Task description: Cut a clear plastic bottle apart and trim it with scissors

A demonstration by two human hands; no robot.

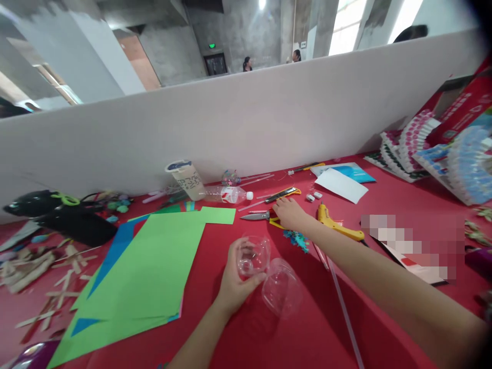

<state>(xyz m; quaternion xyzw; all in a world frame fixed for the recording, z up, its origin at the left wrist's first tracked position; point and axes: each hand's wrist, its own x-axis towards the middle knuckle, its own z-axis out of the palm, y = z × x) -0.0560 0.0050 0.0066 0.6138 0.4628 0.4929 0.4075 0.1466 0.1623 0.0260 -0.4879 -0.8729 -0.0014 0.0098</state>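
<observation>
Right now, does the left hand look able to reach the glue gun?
Probably not easily. The left hand is holding a clear plastic piece, and the right forearm seems to lie across the way to the glue gun.

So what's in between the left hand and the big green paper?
Just bare red table, in the head view. The left hand is on the right of that gap, and the green paper is on the left.
</observation>
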